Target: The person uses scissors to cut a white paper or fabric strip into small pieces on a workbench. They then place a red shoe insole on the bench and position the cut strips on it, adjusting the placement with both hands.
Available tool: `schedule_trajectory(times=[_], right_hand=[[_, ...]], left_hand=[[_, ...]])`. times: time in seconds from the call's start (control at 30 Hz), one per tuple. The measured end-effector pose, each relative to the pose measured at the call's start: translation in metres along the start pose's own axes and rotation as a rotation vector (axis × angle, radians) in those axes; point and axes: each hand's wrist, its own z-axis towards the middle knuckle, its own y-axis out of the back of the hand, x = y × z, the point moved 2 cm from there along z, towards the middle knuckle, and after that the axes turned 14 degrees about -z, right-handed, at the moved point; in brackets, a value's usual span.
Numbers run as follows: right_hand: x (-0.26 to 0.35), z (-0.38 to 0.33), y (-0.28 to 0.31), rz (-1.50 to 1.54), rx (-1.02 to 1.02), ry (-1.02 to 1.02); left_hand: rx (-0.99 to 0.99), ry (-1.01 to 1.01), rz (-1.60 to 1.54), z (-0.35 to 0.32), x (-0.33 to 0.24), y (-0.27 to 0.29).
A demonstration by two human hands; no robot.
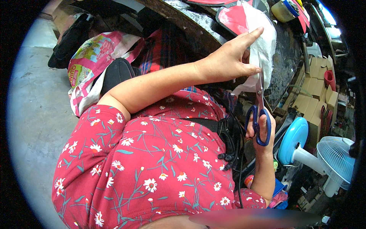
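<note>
1. Nearest the camera: a red floral garment on the wearer's torso.
2. Right hand: fingers are threaded through and closed around the loops of the scissors.
3. Scissors: located right of centre, blue loops nearest the wearer. The long axis runs almost vertically in view; the tips point toward the upper edge, away from the wearer. The blades overlie the white sheet; whether they are fully closed cannot be told.
4. Left hand: index finger extended across the sheet, thumb spread apart from it, thumb tip just beside the blades. The remaining fingers are partly hidden; whether they pinch the sheet cannot be told.
5. Beyond the sheet: a pinkish-red piece with dark edging, and a blue-lidded jar.
6. Right side: a blue-and-white fan; cardboard boxes lie farther off.
</note>
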Motion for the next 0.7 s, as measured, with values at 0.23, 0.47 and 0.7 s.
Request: schedule_trajectory(times=[0.23,0.47,0.7], right_hand=[[0.008,0.013,0.004,-0.159,0.015,0.043],[0.019,0.029,0.005,-0.075,0.035,0.052],[0.021,0.039,0.006,-0.072,0.031,0.069]], left_hand=[[-0.100,-0.059,0.101,0.016,-0.003,0.017],[-0.048,-0.052,-0.003,0.019,-0.012,0.014],[-0.132,-0.053,-0.045,0.030,-0.005,0.029]])
